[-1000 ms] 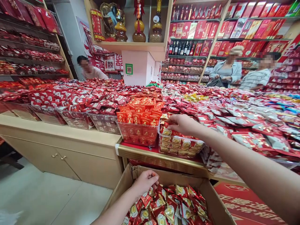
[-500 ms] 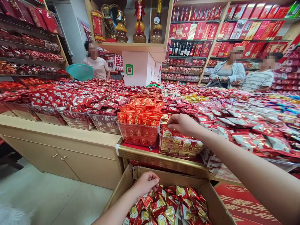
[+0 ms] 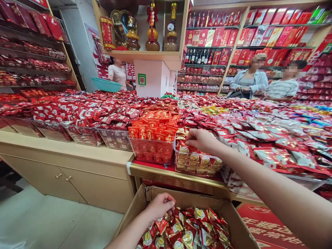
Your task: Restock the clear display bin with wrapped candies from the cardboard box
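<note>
My right hand (image 3: pixel 201 141) reaches over a clear plastic bin (image 3: pixel 198 168). Its fingers are pinched together and point down at the top row of red-and-gold durian candy packets (image 3: pixel 183 149); anything between the fingertips is hidden. Lower down, my left hand (image 3: pixel 161 206) hovers over an open cardboard box (image 3: pixel 185 196), thumb and fingers curled together, and what they hold, if anything, I cannot make out. Loose packets with the same durian picture (image 3: pixel 188 237) fill the box. The packets in the bin stand in neat stacked rows.
A bin of orange-red packets (image 3: pixel 151 152) adjoins on the left. White-and-red packets (image 3: pixel 275 152) are heaped to the right. A gold-edged shelf (image 3: pixel 178 175) runs between bin and box. Behind the display are a person with a turquoise basin (image 3: pixel 106 84) and two other people (image 3: pixel 247 81).
Both hands hold nearly the same positions and finger shapes. The view has shifted slightly. In the background, the person with the turquoise basin has moved right, and the basin has tilted flatter.
</note>
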The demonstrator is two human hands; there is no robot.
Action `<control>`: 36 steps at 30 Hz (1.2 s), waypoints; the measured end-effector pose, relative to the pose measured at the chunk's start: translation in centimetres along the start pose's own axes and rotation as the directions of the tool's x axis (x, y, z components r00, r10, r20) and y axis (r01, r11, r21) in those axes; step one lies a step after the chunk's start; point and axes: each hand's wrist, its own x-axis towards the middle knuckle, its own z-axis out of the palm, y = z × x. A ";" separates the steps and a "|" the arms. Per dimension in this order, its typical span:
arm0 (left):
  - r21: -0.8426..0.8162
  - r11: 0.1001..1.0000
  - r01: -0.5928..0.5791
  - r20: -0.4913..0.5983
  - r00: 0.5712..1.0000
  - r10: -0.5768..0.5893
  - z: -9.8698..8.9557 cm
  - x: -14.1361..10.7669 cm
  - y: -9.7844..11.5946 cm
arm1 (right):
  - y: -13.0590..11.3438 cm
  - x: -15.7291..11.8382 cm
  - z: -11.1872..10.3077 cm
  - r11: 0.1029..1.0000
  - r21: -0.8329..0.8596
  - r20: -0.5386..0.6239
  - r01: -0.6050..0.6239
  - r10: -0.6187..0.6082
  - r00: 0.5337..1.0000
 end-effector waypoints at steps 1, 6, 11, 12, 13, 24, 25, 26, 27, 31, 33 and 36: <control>0.000 1.000 0.005 0.002 1.000 -0.005 0.0 0.0 0.0 | 0.1 0.0 0.1 1.000 0.018 -0.004 0.005 -0.005 1.000; 0.009 1.000 0.019 -0.002 1.000 -0.019 0.1 0.0 0.1 | 0.6 0.0 0.5 0.998 0.062 -0.024 0.018 -0.016 1.000; 0.017 0.999 0.028 0.002 1.000 -0.028 0.0 0.0 0.2 | 0.6 0.1 0.5 0.998 0.060 -0.027 0.022 -0.021 0.999; 0.016 1.000 0.026 0.002 1.000 -0.026 0.0 0.0 0.2 | 0.5 0.1 0.5 0.998 0.059 -0.022 0.030 -0.028 0.999; 0.014 1.000 0.025 0.000 1.000 -0.025 0.0 0.0 0.2 | 0.5 0.1 0.5 0.997 0.060 -0.017 0.039 -0.038 0.999; 0.014 0.999 0.042 -0.012 0.999 -0.042 0.1 -0.2 0.5 | 0.4 0.1 0.6 0.998 0.024 -0.044 0.062 -0.060 0.997; 0.019 0.999 0.042 -0.012 0.999 -0.042 0.1 -0.2 0.5 | 0.3 0.1 0.6 0.998 0.018 -0.035 0.055 -0.055 0.998; 0.022 0.999 0.042 -0.011 0.999 -0.042 0.1 -0.2 0.5 | 0.2 0.2 0.5 0.999 0.011 -0.027 0.045 -0.045 0.999; 0.025 0.999 0.042 -0.010 0.999 -0.042 0.1 -0.2 0.5 | 0.1 0.2 0.5 1.000 0.002 -0.022 0.031 -0.031 0.999; 0.040 0.998 0.038 -0.001 0.999 -0.038 0.1 -0.2 0.4 | -0.2 0.3 0.6 0.999 -0.049 -0.024 -0.007 0.006 1.000; 0.048 0.998 0.034 0.002 0.999 -0.034 0.1 -0.1 0.3 | -0.2 0.4 0.7 0.998 -0.056 -0.025 -0.003 0.002 1.000; 0.058 0.998 0.027 0.008 1.000 -0.028 0.0 0.0 0.1 | 0.0 0.5 0.8 0.999 -0.033 -0.027 0.010 -0.011 1.000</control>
